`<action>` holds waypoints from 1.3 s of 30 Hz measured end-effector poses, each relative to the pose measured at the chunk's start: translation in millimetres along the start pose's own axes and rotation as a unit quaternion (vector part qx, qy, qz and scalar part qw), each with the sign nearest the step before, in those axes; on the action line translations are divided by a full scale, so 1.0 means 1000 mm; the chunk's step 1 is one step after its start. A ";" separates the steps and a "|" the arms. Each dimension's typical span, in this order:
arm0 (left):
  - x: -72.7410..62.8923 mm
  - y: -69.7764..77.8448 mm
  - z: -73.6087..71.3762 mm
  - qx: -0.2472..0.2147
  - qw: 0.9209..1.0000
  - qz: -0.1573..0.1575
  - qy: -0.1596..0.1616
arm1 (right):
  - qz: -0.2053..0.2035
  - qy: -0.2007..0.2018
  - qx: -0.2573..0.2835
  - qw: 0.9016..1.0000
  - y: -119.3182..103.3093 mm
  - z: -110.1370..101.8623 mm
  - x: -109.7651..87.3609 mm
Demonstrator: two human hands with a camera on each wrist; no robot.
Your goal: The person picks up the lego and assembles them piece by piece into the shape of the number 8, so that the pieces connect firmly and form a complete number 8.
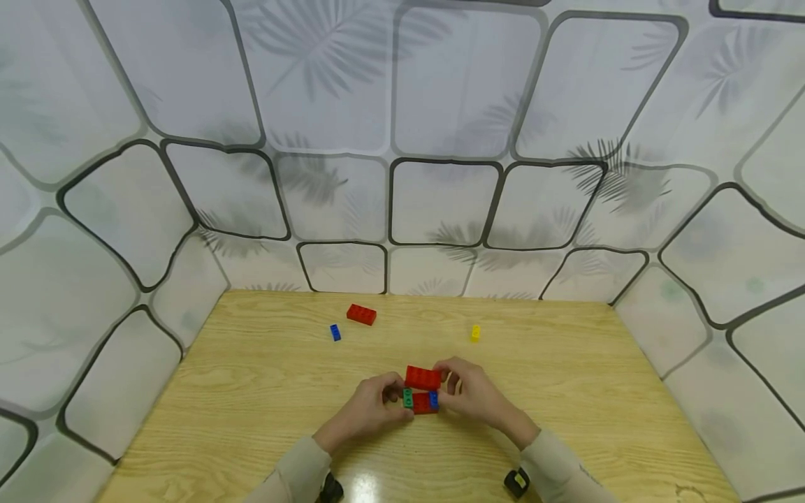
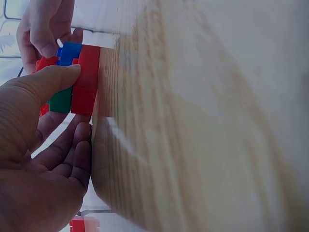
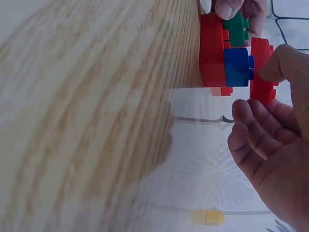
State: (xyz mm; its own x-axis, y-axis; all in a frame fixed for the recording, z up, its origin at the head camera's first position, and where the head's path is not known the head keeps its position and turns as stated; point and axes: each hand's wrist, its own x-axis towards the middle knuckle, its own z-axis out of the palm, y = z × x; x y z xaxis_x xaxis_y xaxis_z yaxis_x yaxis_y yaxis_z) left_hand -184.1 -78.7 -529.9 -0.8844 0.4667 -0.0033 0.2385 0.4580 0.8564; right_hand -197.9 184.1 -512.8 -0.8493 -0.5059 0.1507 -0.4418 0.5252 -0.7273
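A lower red brick (image 1: pixel 424 404) stands on the table, with a green brick (image 1: pixel 408 398) on its left end and a blue brick (image 1: pixel 434 399) on its right end. My left hand (image 1: pixel 371 406) grips this stack at the left; its thumb lies against the lower red brick in the left wrist view. Another red brick (image 3: pixel 261 70) is pinched by my right hand (image 3: pixel 282 159). It sits just above the blue brick's studs, with a thin gap in the right wrist view. Whether it touches the green brick, I cannot tell.
Farther back on the wooden table (image 1: pixel 264 391) lie a red brick (image 1: pixel 361 314) and a small blue brick (image 1: pixel 335 332) at the left, and a small yellow brick (image 1: pixel 476 333) at the right. A patterned wall (image 1: pixel 339 195) encloses the table's back and sides.
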 end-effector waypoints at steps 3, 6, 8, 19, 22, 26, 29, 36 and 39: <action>0.000 -0.001 0.000 0.000 1.000 0.001 -0.001 | 0.001 -0.008 0.005 1.000 0.000 0.000 0.000; 0.000 -0.002 0.000 0.000 1.000 0.004 -0.001 | 0.001 -0.015 0.006 1.000 -0.001 0.000 -0.001; 0.001 -0.002 0.000 0.001 1.000 0.006 -0.001 | 0.001 -0.020 0.008 1.000 -0.001 0.000 -0.001; 0.000 -0.002 0.000 0.001 1.000 0.010 0.001 | -0.020 -0.026 0.006 0.999 -0.004 -0.002 -0.001; 0.000 -0.002 0.000 0.002 1.000 0.011 0.002 | -0.021 -0.029 0.007 0.999 -0.005 -0.003 -0.001; 0.000 -0.001 0.001 0.002 1.000 0.012 0.003 | -0.027 -0.031 0.005 0.999 -0.007 -0.005 -0.001; 0.000 -0.001 0.001 0.000 1.000 0.011 0.003 | -0.030 -0.032 0.001 0.999 -0.007 -0.005 -0.001; 0.000 -0.001 0.000 -0.002 1.000 0.012 0.002 | -0.032 -0.037 -0.002 0.999 -0.002 -0.003 -0.001; 0.000 -0.001 0.000 -0.001 1.000 0.009 0.003 | -0.038 -0.038 -0.004 0.999 0.000 -0.002 -0.002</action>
State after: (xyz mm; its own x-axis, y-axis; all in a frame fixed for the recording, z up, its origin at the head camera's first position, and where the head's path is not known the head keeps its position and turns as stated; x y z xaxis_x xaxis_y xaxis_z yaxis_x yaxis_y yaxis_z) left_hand -184.0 -79.1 -530.8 -0.8820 0.4711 0.0156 0.2543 0.4477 0.8572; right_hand -196.8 186.2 -511.3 -0.7894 -0.5944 0.1532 -0.5063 0.4894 -0.7100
